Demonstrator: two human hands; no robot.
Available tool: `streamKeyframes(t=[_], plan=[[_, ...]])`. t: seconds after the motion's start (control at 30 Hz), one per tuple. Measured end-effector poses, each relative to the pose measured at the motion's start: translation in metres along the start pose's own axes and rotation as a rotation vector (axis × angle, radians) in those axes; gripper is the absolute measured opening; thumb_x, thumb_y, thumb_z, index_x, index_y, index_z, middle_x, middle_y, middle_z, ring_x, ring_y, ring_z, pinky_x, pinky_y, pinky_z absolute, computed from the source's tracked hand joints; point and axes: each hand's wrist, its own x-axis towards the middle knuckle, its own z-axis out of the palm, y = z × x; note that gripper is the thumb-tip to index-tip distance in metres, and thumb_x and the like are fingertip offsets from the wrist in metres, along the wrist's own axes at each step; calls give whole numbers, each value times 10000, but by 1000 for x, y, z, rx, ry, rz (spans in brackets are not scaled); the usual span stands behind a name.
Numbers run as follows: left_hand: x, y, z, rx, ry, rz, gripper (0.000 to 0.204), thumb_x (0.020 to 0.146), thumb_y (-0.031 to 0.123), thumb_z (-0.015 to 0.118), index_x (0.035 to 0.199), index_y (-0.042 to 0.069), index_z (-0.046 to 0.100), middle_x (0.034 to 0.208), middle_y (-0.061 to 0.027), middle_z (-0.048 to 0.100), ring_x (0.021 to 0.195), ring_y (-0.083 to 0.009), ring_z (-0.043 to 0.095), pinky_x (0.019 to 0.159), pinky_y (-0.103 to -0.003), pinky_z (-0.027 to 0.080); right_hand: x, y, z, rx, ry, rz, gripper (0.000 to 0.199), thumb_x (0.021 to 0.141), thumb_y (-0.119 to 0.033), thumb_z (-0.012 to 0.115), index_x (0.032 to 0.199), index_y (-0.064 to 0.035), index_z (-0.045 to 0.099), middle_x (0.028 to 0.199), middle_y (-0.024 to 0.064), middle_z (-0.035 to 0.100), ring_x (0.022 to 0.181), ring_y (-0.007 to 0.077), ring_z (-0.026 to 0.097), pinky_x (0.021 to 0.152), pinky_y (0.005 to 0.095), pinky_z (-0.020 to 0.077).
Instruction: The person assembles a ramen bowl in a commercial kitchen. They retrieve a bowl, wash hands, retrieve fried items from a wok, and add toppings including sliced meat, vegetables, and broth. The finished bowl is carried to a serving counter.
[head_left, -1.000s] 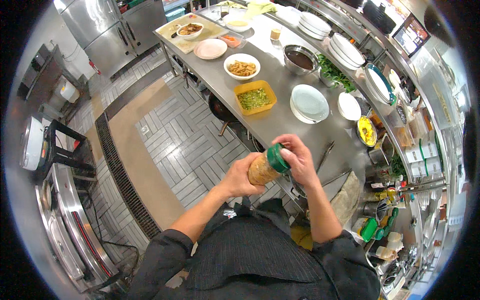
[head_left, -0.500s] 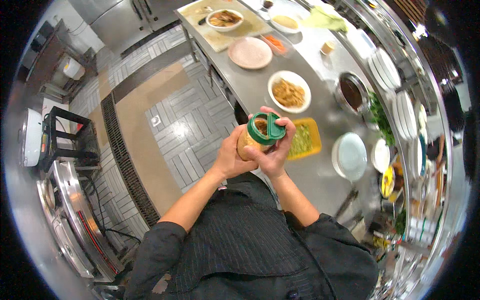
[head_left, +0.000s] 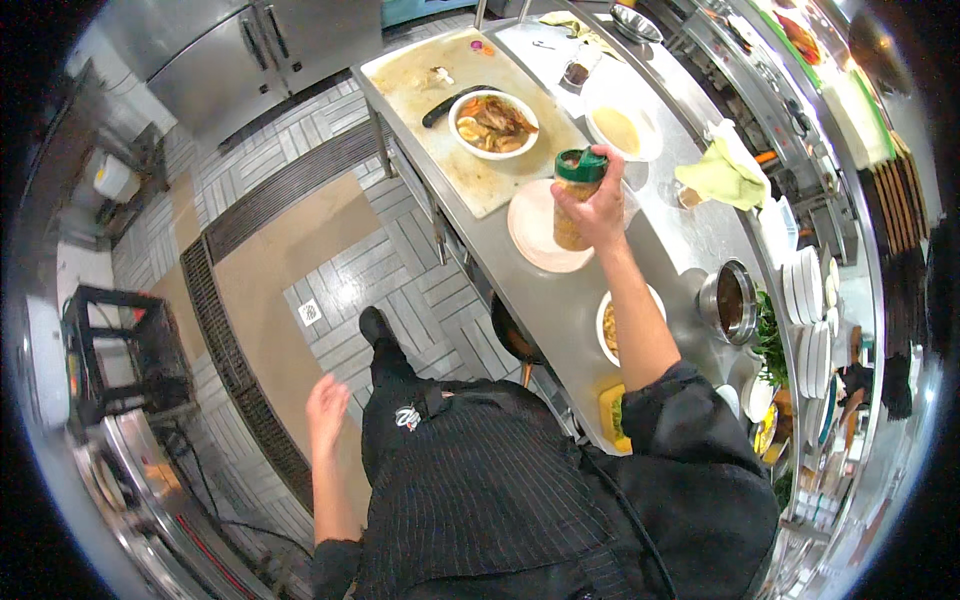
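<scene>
Jar, one, green-topped, apparently opened; gripped in right hand, over plate.
Left hand: well apart from plate, to its lower left; holds nothing visible, fingers loosely bent, blurred. Beyond plate: board bearing bowl, filled with food, and knife at bowl's side. Done, by judgement: bowl filled, jar in hand and apparently opened. Left, by judgement: jar not yet set down; whether any contents were used, cannot tell.
</scene>
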Motion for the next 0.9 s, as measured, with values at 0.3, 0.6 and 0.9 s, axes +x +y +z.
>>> streamKeyframes(t=[0.3, 0.6, 0.9], plan=[[190, 103, -174, 89, 7, -52, 300, 1000, 159, 666, 1263, 31, 601, 1020, -16, 676, 815, -106, 628, 691, -249, 500, 105, 44, 92, -312, -93, 361, 815, 729, -223, 875, 1369, -111, 383, 1129, 166, 683, 1058, 356, 680, 932, 452, 531], [362, 317, -106, 355, -115, 280, 440, 1010, 184, 675, 1390, -8, 566, 1162, -87, 669, 1025, -156, 638, 927, -298, 513, 141, 58, 141, -460, -330, 603, 805, 727, -214, 851, 1385, -101, 402, 1197, 245, 651, 1152, 442, 637, 984, 496, 509], [444, 348, -63, 590, -348, 174, 438, 1003, 220, 681, 1351, -33, 599, 1177, -130, 691, 1072, -186, 654, 950, -322, 517, 131, 52, 153, -365, -207, 621, 791, 716, -156, 836, 1379, -82, 411, 1185, 231, 630, 1090, 433, 660, 941, 459, 531]])
